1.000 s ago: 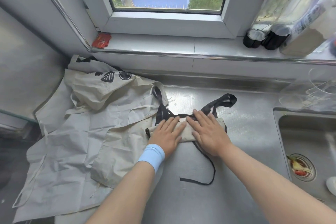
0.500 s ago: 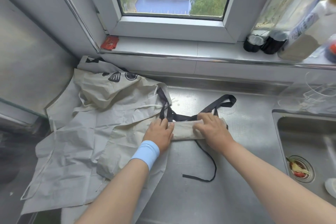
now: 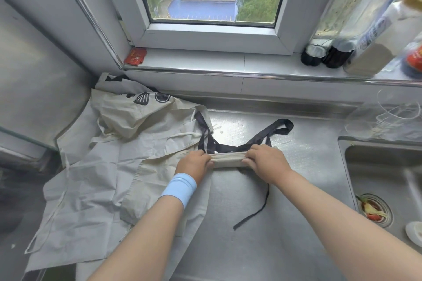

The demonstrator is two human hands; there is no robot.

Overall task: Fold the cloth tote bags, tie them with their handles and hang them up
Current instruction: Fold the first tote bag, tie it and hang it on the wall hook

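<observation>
Flat-pressing palms a second ago have curled: left grip and right grip now clasp the ends of the bag, rolled narrow on the surface; folding judged near complete, handles untied.

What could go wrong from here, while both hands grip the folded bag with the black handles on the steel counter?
1. The left hand and right hand hold the folded bag only at its ends; a looser grip may let the folds spring open.
2. The loose black handle trails between the forearms and might snag when tying begins.
3. The sink drain, holding food scraps, lies to the right; a swung handle could get dirty.
</observation>
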